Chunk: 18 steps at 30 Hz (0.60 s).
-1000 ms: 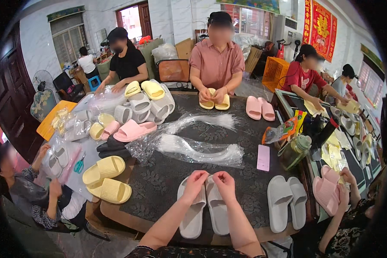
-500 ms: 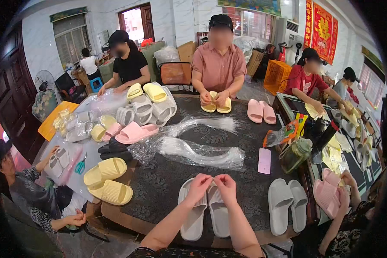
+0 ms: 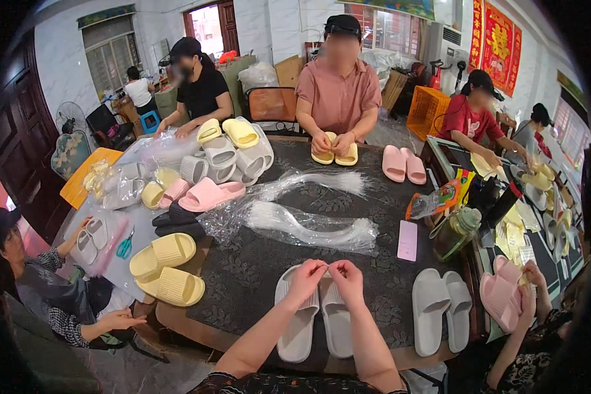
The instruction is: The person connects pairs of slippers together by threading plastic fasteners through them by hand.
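Observation:
A pair of ribbed grey slippers lies side by side in front of me: the left slipper (image 3: pixel 299 333) and the right slipper (image 3: pixel 337 328). My left hand (image 3: pixel 305 281) and my right hand (image 3: pixel 347 284) meet above their straps, fingertips pinched close together. Whatever is between the fingers is too small to make out. Beyond my hands lie two bundles of thin clear strands, a near bundle (image 3: pixel 312 226) in plastic wrap and a far bundle (image 3: pixel 322 181).
More grey slippers (image 3: pixel 432 315) sit at my right, yellow slippers (image 3: pixel 171 285) at my left. A pink phone (image 3: pixel 407 240) and a green bottle (image 3: pixel 458 233) stand toward the right. Slippers are heaped at the far left, near teal scissors (image 3: pixel 125 245). Several people work around the tables.
The view has shifted slightly. My hands stay pinched together over the grey slippers. At the left, a seated person's lower hand has stretched out.

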Each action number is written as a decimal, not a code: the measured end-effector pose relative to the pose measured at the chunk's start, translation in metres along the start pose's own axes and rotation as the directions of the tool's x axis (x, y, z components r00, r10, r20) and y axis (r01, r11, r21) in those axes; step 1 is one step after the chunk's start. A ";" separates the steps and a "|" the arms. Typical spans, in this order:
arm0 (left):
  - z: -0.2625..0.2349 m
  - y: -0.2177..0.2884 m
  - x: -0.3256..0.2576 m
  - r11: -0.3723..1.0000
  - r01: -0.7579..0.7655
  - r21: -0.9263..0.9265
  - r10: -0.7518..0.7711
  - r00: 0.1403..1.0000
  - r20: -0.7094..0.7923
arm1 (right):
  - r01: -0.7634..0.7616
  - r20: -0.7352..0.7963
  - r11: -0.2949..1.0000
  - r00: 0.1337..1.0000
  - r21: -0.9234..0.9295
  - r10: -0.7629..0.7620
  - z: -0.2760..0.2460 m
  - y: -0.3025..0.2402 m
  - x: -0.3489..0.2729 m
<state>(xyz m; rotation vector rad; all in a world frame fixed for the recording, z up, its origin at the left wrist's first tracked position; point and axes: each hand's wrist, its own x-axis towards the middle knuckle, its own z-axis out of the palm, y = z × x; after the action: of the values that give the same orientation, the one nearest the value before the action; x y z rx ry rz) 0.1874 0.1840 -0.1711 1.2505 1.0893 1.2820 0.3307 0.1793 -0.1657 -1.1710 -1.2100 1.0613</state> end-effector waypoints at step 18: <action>-0.004 0.006 0.001 0.938 0.200 -0.285 -0.196 0.980 0.044 | 0.030 -0.065 0.988 0.997 -0.150 -0.041 0.003 -0.002 -0.004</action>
<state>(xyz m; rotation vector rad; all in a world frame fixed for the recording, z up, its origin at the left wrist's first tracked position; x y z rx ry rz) 0.1831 0.1846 -0.1658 0.9067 0.9520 1.2241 0.3273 0.1752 -0.1639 -1.2854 -1.2694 0.9096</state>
